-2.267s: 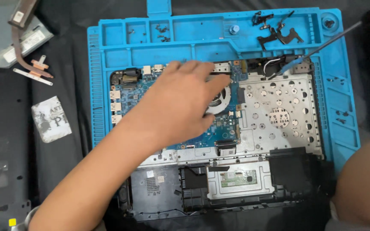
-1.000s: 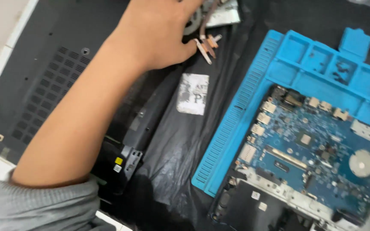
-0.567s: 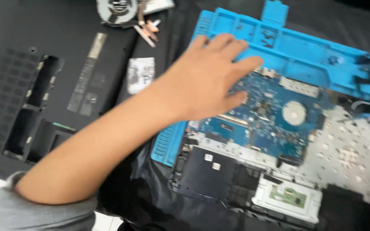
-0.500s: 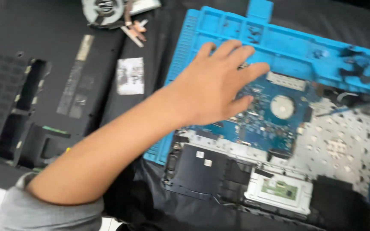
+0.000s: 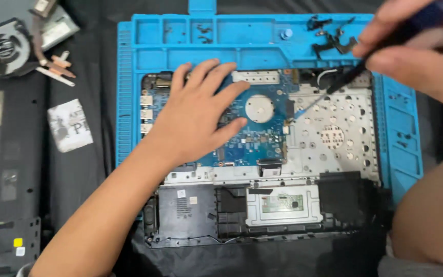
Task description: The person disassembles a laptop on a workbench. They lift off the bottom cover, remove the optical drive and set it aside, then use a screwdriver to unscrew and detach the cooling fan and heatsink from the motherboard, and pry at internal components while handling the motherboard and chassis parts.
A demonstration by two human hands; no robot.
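- Left hand (image 5: 197, 115) lies flat, fingers spread, palm down on the blue motherboard (image 5: 255, 131) inside the opened laptop chassis (image 5: 334, 149).
- Right hand (image 5: 411, 48) pinches a screwdriver (image 5: 344, 82), tip angled down at the motherboard's right edge.

the left hand (image 5: 193, 115) lay flat, fingers spread, on the blue circuit board (image 5: 255, 133) of the opened laptop (image 5: 262, 205). the right hand (image 5: 411, 48) gripped a screwdriver (image 5: 344, 82), its tip just beyond the left fingertips. under both was the blue mat (image 5: 401, 133).
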